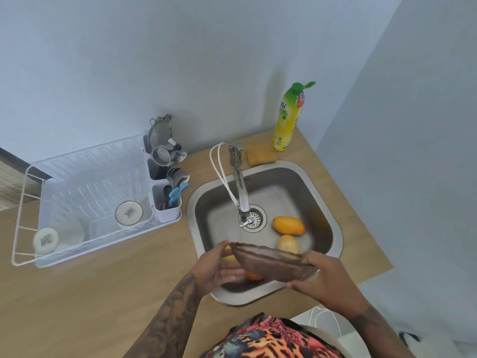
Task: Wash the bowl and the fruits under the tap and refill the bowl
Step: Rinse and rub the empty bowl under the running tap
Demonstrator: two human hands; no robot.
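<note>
A wooden counter (85, 285) runs into a pale-walled corner, carrying a steel sink (333, 228), a white dish rack (85, 192), a sponge (261, 154) and a soap bottle (287, 120). Both hands grasp the brown bowl (271, 262), tilted over the sink's near edge: left hand (216, 267) on its left rim, right hand (325, 275) on its right. Two yellow fruits (288, 225) lie near the drain (254, 218), below the tap (241, 187).

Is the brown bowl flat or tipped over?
Tipped. Both hands hold the bowl on edge above the sink; its fruits lie in the basin.
</note>
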